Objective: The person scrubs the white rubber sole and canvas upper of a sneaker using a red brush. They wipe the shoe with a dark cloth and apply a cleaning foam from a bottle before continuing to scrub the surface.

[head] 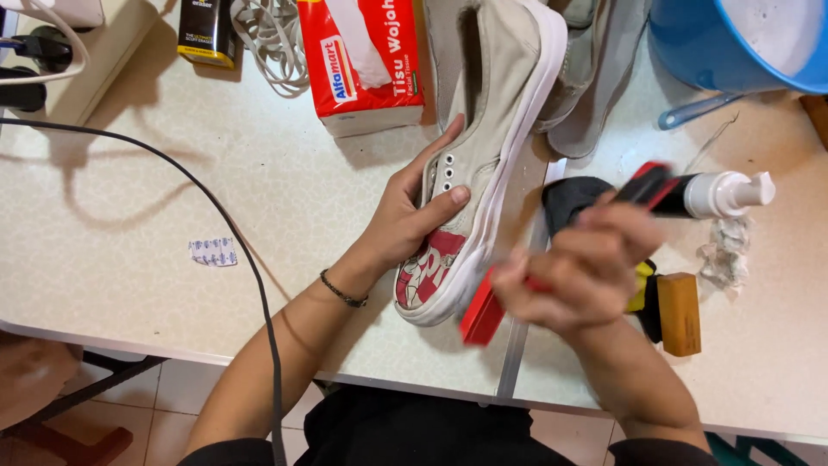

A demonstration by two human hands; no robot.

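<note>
Red brush (483, 315) gripped by right fingers (595, 250); left fingers (435, 207) clasp shoe (483, 164)

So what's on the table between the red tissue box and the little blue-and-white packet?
Nothing sits there. In the head view, the stretch of table between the tissue box and the small packet is bare, except a black cable curving past near the packet.

Your left hand (405, 229) holds the shoe (479, 155) at the table (129, 259) centre. At three o'clock from it, your right hand (582, 267) presses a brush (483, 315) on its sole. The tissue box (362, 60) lies at eleven o'clock, the spray bottle (703, 194) at three, the basin (742, 39) at one.
</note>
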